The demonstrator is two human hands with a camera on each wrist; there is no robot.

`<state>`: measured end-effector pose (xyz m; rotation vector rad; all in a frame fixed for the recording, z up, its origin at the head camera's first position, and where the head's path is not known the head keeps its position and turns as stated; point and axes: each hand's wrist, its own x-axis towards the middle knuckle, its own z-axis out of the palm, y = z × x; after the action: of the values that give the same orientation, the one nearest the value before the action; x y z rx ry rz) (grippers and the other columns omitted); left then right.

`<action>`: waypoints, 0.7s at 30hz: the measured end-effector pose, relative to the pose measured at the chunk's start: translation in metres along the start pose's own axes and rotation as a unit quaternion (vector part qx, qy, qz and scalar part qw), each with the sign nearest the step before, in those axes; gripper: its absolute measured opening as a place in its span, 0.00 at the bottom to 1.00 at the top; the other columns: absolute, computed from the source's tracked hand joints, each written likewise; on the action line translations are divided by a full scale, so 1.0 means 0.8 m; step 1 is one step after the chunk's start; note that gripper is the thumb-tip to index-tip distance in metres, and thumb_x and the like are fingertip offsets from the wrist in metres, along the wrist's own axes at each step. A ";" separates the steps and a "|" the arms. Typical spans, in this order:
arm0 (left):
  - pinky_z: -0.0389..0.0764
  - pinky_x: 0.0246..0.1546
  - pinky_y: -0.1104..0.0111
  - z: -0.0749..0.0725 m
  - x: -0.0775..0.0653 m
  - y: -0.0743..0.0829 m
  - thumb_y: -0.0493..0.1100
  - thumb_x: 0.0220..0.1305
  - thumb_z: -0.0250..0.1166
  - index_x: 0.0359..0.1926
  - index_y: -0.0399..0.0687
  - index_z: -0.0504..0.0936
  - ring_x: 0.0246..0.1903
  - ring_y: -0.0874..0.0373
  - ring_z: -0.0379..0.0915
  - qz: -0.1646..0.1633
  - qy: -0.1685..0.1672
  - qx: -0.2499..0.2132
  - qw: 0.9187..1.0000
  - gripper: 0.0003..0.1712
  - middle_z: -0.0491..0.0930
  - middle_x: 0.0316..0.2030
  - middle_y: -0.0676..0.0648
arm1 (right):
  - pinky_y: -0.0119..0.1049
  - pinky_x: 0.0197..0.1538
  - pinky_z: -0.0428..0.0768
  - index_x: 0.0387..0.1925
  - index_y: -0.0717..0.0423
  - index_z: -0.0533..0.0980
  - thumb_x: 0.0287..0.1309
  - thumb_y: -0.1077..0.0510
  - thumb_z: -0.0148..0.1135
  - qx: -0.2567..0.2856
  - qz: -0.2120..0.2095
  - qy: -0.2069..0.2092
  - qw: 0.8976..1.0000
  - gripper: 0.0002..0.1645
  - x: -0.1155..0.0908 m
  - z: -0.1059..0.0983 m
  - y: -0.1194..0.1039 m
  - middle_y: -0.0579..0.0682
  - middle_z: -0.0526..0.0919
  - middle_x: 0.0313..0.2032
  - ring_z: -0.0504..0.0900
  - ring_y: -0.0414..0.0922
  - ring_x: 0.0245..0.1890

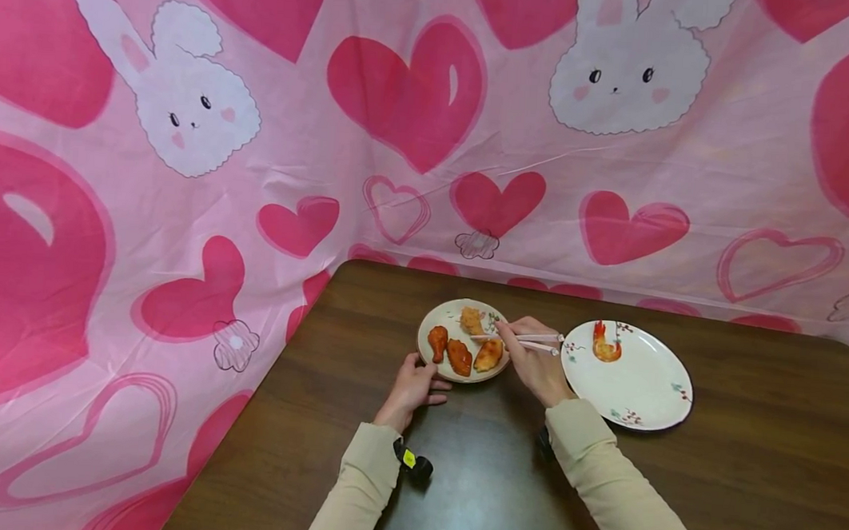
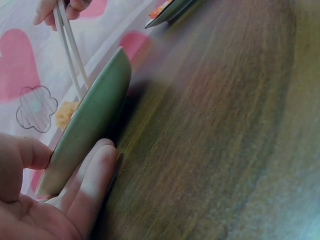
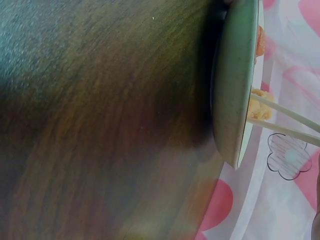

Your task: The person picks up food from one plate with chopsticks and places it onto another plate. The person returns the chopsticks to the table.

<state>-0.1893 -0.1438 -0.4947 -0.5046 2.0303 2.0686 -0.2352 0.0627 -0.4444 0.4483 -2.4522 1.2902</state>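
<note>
Two chopsticks point(image 3: 285, 131), pinched by the right hand point(image 1: 534, 365), are pointing ahead at fried food point(image 1: 472, 320); the left hand point(image 1: 411, 387) is holding the small plate point(image 1: 444, 316), ideally steadily

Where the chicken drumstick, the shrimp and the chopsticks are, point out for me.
Chicken drumstick point(image 1: 437, 341): head view, on its meaty part.
Shrimp point(image 1: 607, 353): head view, on its curled body.
Chopsticks point(image 3: 286, 131): right wrist view, on the shaft of the lower one.
</note>
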 end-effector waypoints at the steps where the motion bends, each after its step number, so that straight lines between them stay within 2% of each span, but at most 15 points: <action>1: 0.87 0.35 0.62 0.000 -0.001 0.000 0.40 0.72 0.47 0.69 0.38 0.53 0.39 0.50 0.84 0.001 -0.001 -0.001 1.000 0.28 0.80 0.48 0.34 | 0.26 0.29 0.76 0.32 0.59 0.86 0.62 0.48 0.61 0.000 0.002 0.000 1.000 0.18 0.000 0.000 0.000 0.50 0.84 0.28 0.78 0.43 0.27; 6: 0.87 0.37 0.60 0.001 -0.015 0.013 0.38 0.71 0.46 0.67 0.35 0.53 0.40 0.46 0.83 0.005 -0.009 -0.002 1.000 0.27 0.79 0.48 0.32 | 0.27 0.29 0.75 0.31 0.60 0.86 0.62 0.47 0.61 0.003 0.010 0.002 1.000 0.20 -0.002 -0.003 -0.001 0.50 0.84 0.28 0.78 0.43 0.27; 11: 0.86 0.39 0.60 0.004 -0.029 0.028 0.37 0.71 0.46 0.66 0.33 0.54 0.40 0.47 0.83 0.003 -0.014 0.001 1.000 0.26 0.79 0.49 0.31 | 0.27 0.28 0.75 0.31 0.60 0.85 0.62 0.48 0.62 0.002 0.014 0.012 1.000 0.18 -0.003 -0.007 0.001 0.51 0.84 0.28 0.78 0.44 0.27; 21: 0.87 0.36 0.60 0.001 -0.002 0.002 0.39 0.71 0.47 0.68 0.37 0.53 0.39 0.51 0.83 0.004 -0.009 -0.005 1.000 0.27 0.78 0.52 0.31 | 0.24 0.29 0.76 0.30 0.58 0.85 0.63 0.50 0.61 0.018 0.011 0.020 1.000 0.17 -0.006 -0.012 0.006 0.50 0.83 0.27 0.78 0.43 0.27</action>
<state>-0.1883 -0.1432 -0.4923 -0.4786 2.0146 2.0818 -0.2314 0.0736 -0.4451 0.4023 -2.4105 1.3403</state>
